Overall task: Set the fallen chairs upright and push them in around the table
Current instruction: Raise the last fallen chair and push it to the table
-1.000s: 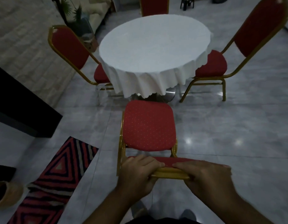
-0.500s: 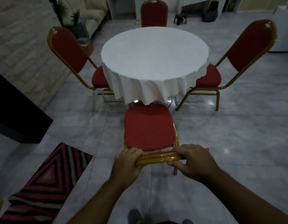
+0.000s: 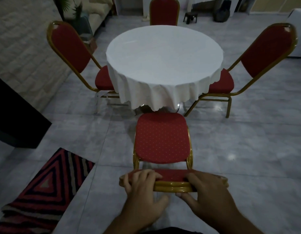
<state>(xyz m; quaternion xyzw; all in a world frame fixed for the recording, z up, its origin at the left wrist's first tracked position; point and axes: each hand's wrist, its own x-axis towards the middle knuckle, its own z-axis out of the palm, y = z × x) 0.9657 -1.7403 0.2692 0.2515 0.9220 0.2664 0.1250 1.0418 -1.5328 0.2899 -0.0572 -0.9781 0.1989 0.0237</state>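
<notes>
A red-cushioned, gold-framed chair [image 3: 161, 137] stands upright right in front of me, its seat front at the hem of the white cloth on the round table [image 3: 163, 54]. My left hand [image 3: 143, 190] and my right hand [image 3: 207, 191] both grip the top rail of its backrest. Three more matching chairs stand upright around the table: the left chair [image 3: 70, 48], the right chair [image 3: 266, 51] and the far chair [image 3: 164, 11], each with its seat partly under the cloth.
A striped red and black rug [image 3: 43, 186] lies on the tiled floor at lower left. A dark cabinet [image 3: 16, 115] stands against the brick wall on the left. A small black stool [image 3: 190, 16], a dark bag [image 3: 221, 14] and a sofa [image 3: 99, 12] sit in the background.
The near chair has slid forward toward the table, its seat front now reaching the tablecloth hem. Both hands have stayed on the backrest rail, and my view has come closer.
</notes>
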